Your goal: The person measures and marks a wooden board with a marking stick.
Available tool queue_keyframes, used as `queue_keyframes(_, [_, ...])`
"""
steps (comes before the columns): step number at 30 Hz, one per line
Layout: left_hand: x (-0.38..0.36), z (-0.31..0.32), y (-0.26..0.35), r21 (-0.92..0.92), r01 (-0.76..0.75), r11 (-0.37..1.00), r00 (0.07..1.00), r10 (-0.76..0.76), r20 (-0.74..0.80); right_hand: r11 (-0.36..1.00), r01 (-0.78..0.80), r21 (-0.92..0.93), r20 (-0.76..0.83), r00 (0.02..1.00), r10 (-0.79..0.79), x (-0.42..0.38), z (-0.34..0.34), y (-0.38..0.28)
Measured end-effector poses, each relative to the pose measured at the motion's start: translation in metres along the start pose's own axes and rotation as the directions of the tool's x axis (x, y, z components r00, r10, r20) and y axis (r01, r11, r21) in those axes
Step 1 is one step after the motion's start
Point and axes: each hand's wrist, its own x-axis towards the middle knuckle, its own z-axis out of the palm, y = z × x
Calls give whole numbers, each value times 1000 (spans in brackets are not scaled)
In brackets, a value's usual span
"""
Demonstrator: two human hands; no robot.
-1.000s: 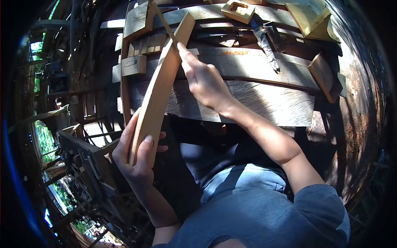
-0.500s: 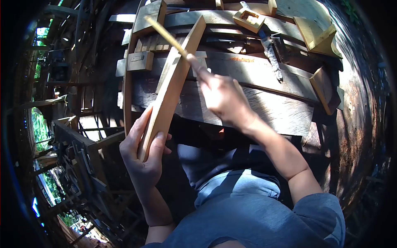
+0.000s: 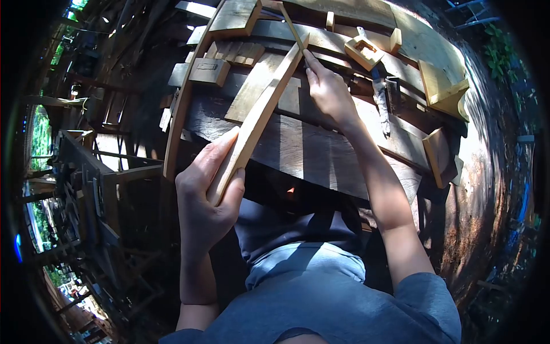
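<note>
Change: thin stick (image 3: 290,26) has shifted to the far tip of the wooden bar (image 3: 258,123); a half-second ago it crossed lower down.
Bar: slants away from the left hand (image 3: 200,186), thumb and fingers gripping its near end.
Right hand (image 3: 333,96): closed on the stick, beside the tip.
Table (image 3: 321,157): slotted block (image 3: 209,73) left, hollowed block (image 3: 366,62) right.

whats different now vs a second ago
The right hand moved the stick along the board toward its far tip; the view also turned. Nothing was taken hold of or let go: the left hand still grips the near end, and the hollowed block looks unmoved.
</note>
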Motion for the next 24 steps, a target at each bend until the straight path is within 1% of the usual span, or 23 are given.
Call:
queue_keyframes(1, [-1,-1,-1,-120,118,986,993,-119,-5,1000,-29,-2,7,1000,29,3,2,-2])
queue_keyframes(2, [-1,-3,-3,-239,231,943,972,-237,4,998,-56,-4,16,998,56,6,4,-4])
queue_keyframes(3, [-1,-4,-7,-188,175,966,983,-181,-16,996,-89,-14,81,993,90,-6,-8,-19])
queue_keyframes(4, [-3,-5,-9,-116,139,983,990,-143,-22,998,-58,-3,124,991,58,-24,-13,-27])
queue_keyframes(6, [0,-5,-5,-155,121,980,992,-127,-28,996,22,-87,134,991,-10,-63,-10,-44])
queue_keyframes(7, [0,-4,-6,-161,135,978,990,-141,-29,996,22,-92,148,989,-8,-63,-9,-41])
queue_keyframes(9, [0,-3,-7,-117,91,989,995,-96,-34,998,51,33,96,994,-54,-63,-9,-31])
queue_keyframes(10, [-2,-3,-6,-120,95,988,995,-98,-22,983,176,51,-29,984,-175,-45,-4,-18])
queue_keyframes(12, [0,-3,-3,-66,66,996,998,-67,-17,999,30,18,2,1000,-30,-6,-4,-4])
queue_keyframes(13, [0,-4,-4,-64,58,996,998,-60,-25,997,72,-10,-14,997,-73,11,2,10])
queue_keyframes(14, [0,-5,-6,-95,85,992,996,-87,-21,993,115,-36,-28,993,-116,20,8,20])
queue_keyframes(15, [0,-7,-9,-127,111,986,993,-114,-17,999,-35,-21,58,998,37,11,-8,-7])
queue_keyframes(16, [1,-8,-10,-126,105,987,994,-109,-24,999,34,32,31,999,-35,-5,-8,-11])
queue_keyframes(18, [0,-9,-12,-131,125,984,992,-127,-9,996,-47,-71,197,979,61,-48,-13,-45])
queue_keyframes(19, [0,-9,-12,-201,179,963,983,-185,-8,1000,29,1,149,988,-29,-63,-9,-47])
queue_keyframes(20, [1,-9,-13,-192,164,968,986,-168,-5,992,104,69,89,990,-110,-73,-6,-46])
queue_keyframes(21, [1,-10,-14,-192,171,966,985,-173,9,997,80,12,133,988,-81,-64,-10,-41])
queue_keyframes(22, [1,-11,-13,-191,174,966,985,-174,18,999,-30,-34,204,978,36,-48,-16,-37])
queue_keyframes(23, [1,-11,-12,-175,191,966,982,-189,31,999,-19,26,114,993,16,-27,-12,-23])
queue_keyframes(24, [2,-11,-11,-171,175,970,985,-171,37,996,4,85,18,1000,-5,-8,-6,-7])
